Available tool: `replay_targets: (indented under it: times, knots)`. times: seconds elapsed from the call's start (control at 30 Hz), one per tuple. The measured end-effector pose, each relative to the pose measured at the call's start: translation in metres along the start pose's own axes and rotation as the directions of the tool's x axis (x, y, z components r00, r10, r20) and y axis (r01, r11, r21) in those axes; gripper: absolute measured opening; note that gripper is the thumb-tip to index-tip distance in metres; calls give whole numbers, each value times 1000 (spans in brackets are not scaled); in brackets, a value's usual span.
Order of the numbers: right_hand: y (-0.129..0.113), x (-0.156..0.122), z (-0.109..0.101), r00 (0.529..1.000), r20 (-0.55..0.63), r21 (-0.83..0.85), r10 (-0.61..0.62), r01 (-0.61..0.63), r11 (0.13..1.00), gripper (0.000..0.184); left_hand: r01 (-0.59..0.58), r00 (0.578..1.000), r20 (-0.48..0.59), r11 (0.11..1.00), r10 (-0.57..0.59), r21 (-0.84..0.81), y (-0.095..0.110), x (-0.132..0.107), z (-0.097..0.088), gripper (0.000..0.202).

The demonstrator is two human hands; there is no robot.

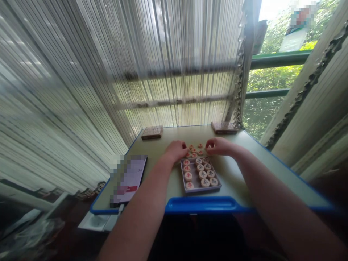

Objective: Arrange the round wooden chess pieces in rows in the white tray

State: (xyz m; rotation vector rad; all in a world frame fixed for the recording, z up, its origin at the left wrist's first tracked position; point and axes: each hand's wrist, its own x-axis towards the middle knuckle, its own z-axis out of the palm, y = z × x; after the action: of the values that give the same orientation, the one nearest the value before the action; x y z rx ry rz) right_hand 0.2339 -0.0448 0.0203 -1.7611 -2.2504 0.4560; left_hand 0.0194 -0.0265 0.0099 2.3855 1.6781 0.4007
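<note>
A shallow open box (193,177) on the table holds round wooden xiangqi pieces. Red-marked ones (188,176) line its left side, and dark-marked ones (202,174) fill two columns at its right. Just beyond the box lie several loose red-marked pieces (194,150). My left hand (177,149) is at the left of this loose group, fingers closed and fingertips down by a piece; what they hold is hidden. On the other side, my right hand (217,146) has thumb and fingers pinched at the table, with a pale piece partly showing at their tips.
A phone (133,177) with a lit screen lies at the left, a white cable (120,210) at its lower end. Two brown folded boards or boxes (152,132) (224,127) sit at the far corners. A blue tray (201,204) edges the table front; sheer curtains (174,61) hang behind.
</note>
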Motion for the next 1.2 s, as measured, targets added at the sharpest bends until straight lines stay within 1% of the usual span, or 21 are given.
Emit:
replay_targets:
  times: [0.07, 0.13, 0.23, 0.37, 0.47, 0.53, 0.6, 0.63, 0.67, 0.7, 0.77, 0.9, 1.03, 1.13, 1.2]
  knots:
    - [5, -1, -3, 998, 58, -19, -7, 8, 1000, 27, -8, 1000, -14, 1000, 8, -10, -2, 1, 1, 30]
    - [7, -1, -2, 996, 90, -21, -26, 28, 999, 24, -19, 1000, -9, 999, 18, -43, -3, 1, 3, 29]
    - [5, 0, 1, 995, 84, -25, -45, 48, 999, 20, -27, 999, 15, 994, 29, -106, -3, 1, 4, 27]
    - [0, -1, 3, 997, 63, -7, -47, 48, 999, 23, -15, 999, 36, 985, 22, -173, -3, 0, 5, 23]
    - [-1, 0, 5, 999, 6, 51, -37, 37, 998, 27, -2, 1000, 20, 981, 6, -192, -2, -1, 3, 24]
    - [1, 4, 10, 995, -84, 74, -47, 54, 996, 28, 5, 1000, -2, 982, -6, -189, -3, -3, -1, 24]
    - [3, 10, 18, 973, -217, 61, -80, 96, 994, 28, 12, 1000, 27, 982, -7, -186, -4, -6, -5, 25]
    - [5, 14, 23, 949, -299, 47, -103, 123, 991, 29, 15, 998, 60, 982, -4, -190, -4, -7, -6, 27]
    - [7, 18, 28, 930, -351, 39, -111, 133, 990, 29, 17, 995, 98, 980, 2, -199, -5, -9, -7, 30]
    - [9, 22, 32, 921, -371, 24, -121, 140, 990, 28, 18, 991, 132, 978, 10, -208, -5, -10, -8, 31]
    - [13, 28, 38, 924, -361, 8, -123, 135, 991, 24, 21, 985, 170, 974, 18, -226, -5, -12, -9, 32]
    - [16, 32, 43, 929, -360, 30, -90, 108, 994, 22, 21, 982, 185, 967, 27, -253, -2, -15, -11, 31]
    - [14, 33, 46, 937, -343, 97, -69, 108, 989, 29, 27, 989, 151, 972, 8, -231, 0, -15, -13, 28]
    - [12, 34, 47, 937, -343, 131, -70, 121, 984, 28, 17, 997, 78, 985, -3, -173, -1, -13, -12, 26]
    - [11, 33, 47, 928, -366, 143, -62, 122, 982, 26, -12, 1000, 24, 988, 16, -153, -2, -11, -9, 27]
